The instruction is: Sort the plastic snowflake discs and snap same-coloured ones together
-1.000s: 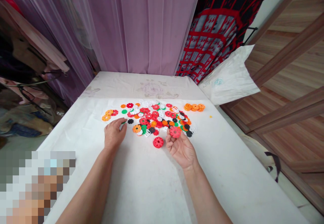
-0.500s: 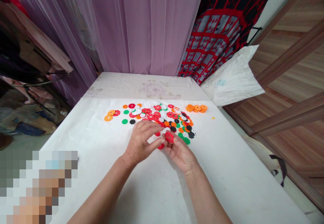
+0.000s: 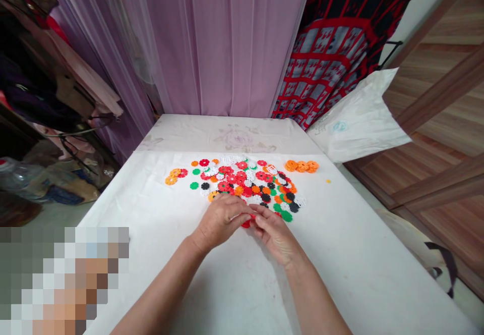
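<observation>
Head view: the left hand [image 3: 221, 219] and right hand [image 3: 276, 234] have come together since a moment ago, both closed on a red plastic snowflake disc [image 3: 246, 223], mostly hidden, just in front of the loose disc pile [image 3: 245, 181] on the sheet-covered counter [image 3: 340, 254].

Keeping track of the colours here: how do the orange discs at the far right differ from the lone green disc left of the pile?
The orange discs are several, overlapping in a row, while the green disc is single and touches no other. The orange discs lie right of the pile, the green disc left of it. Both are flower-shaped plastic pieces lying flat on the white sheet.
</observation>
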Available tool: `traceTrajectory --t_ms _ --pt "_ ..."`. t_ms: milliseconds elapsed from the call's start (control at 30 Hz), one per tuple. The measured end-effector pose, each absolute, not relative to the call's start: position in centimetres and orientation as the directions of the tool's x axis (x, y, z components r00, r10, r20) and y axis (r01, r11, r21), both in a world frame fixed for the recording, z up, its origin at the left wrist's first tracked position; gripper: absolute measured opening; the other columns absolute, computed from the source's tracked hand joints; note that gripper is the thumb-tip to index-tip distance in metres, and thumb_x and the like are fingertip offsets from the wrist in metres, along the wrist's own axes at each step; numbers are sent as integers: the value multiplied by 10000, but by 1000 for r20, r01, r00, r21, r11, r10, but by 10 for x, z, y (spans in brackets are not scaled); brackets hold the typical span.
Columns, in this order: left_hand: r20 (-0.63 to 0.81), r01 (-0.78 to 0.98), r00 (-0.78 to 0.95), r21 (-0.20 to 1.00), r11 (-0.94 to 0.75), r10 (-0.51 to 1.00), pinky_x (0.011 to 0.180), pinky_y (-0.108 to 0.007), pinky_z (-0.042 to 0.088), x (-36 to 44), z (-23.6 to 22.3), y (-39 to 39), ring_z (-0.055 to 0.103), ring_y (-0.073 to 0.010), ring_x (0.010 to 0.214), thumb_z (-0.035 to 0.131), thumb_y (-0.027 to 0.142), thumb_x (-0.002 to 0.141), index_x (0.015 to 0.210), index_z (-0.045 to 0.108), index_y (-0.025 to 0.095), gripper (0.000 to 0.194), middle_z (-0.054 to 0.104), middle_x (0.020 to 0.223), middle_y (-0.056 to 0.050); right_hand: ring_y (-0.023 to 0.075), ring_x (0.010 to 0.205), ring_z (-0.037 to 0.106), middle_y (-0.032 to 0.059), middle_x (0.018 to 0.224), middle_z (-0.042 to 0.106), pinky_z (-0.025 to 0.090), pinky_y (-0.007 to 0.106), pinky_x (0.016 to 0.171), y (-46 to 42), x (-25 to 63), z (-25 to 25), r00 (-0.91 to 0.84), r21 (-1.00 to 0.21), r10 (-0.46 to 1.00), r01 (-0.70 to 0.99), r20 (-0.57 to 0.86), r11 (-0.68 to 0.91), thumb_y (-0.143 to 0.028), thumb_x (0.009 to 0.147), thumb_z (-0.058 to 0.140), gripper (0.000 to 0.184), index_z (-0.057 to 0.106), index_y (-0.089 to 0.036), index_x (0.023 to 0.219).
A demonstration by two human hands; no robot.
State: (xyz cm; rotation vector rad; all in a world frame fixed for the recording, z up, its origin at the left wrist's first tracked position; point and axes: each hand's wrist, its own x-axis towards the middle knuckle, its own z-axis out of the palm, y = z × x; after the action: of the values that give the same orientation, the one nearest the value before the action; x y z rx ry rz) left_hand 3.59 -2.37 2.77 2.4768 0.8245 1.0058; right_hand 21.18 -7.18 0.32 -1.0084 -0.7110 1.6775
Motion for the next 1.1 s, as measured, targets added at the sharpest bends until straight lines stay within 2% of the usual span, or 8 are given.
traceTrajectory --t_ms 133,200,300,467,600,800,967,1100 --pt "496 452 421 612 -649 760 761 -299 513 4 20 -3 670 -159 789 530 363 932 882 704 234 222 739 832 -31 138 711 628 84 966 749 406 205 504 -69 220 0 -1 -883 956 -383 -294 -272 -463 661 839 461 709 -201 1017" --pt "437 624 130 661 -416 890 756 -309 522 -25 13 10 664 -176 795 540 373 892 875 695 231 210 731 864 -34 130 673 606 88 927 751 380 200 477 -66 226 -1 114 -903 947 -352 -301 -245 -484 636 839 448 730 -187 953" --pt "298 774 -302 631 50 906 785 -384 525 -66 0 22 665 -239 855 494 376 877 931 699 231 257 725 949 -69 112 608 567 66 826 742 343 187 444 -62 232 -5 255 -907 910 -356 -327 -226 -476 563 860 438 744 -181 864" --pt "415 848 -423 493 191 805 1024 -578 387 -87 -15 22 486 -367 1279 463 366 893 1213 622 211 390 573 1354 -152 115 585 562 53 786 734 350 195 449 -53 237 -17 381 -958 894 -248 -235 -146 -463 585 823 383 747 -194 847" --pt "380 848 -401 497 182 833 1047 -575 373 -82 -19 23 451 -342 1326 465 333 902 1244 604 240 381 541 1408 -134 164 668 629 40 790 740 487 275 602 -33 244 -22 344 -992 939 121 12 -31 -442 710 715 283 743 -206 864" --pt "217 883 -323 418 212 921 1063 -531 378 -84 -20 27 503 -312 1284 438 314 906 1227 630 222 385 574 1394 -100 188 882 670 6 943 748 504 306 810 8 248 -9 168 -653 962 757 216 14 -244 784 603 140 730 -257 842" --pt "204 894 -298 402 198 933 1076 -514 371 -83 -19 26 506 -302 1284 422 325 911 1206 651 231 385 565 1406 -87 198 1036 630 23 1100 725 471 305 900 38 260 -2 172 -417 963 906 209 -72 -164 840 551 222 724 -246 953" --pt "188 900 -300 382 212 935 1101 -513 340 -81 -18 26 450 -308 1337 401 346 923 1248 628 223 415 526 1439 -102 202 1054 601 28 1128 710 444 297 913 56 265 6 20 -203 989 979 147 10 -194 869 539 230 707 -246 1017"
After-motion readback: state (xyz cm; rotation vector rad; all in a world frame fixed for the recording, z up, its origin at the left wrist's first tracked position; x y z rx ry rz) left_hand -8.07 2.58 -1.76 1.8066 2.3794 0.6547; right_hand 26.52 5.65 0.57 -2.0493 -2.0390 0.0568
